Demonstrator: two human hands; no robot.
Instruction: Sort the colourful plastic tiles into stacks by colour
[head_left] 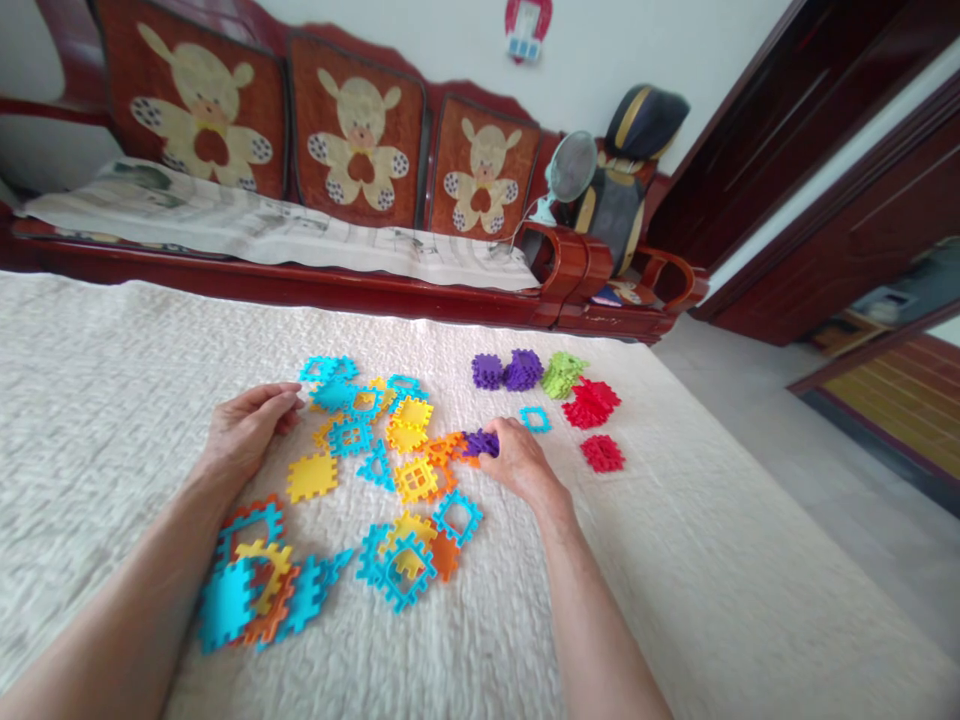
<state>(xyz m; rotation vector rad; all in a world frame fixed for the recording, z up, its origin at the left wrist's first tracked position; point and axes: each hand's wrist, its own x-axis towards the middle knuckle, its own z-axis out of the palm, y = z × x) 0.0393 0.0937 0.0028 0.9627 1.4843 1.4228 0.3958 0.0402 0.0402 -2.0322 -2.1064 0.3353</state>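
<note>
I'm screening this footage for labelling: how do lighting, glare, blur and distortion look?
Head view: soft, fairly even light, only faint shadows around the plastic pieces; head view: pale highlights on the glossy sofa armrest; head view: dark woodwork at right leans steeply, probably camera tilt plus wide-angle stretch; head view: left hand and right hand readable, lower-right corner softer.

Left hand half-curled, right hand pinch-tight

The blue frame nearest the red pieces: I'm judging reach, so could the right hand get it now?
Likely yes: the blue frame lies uncovered near the right hand, though the purple pieces it holds may hinder a grip.
</note>
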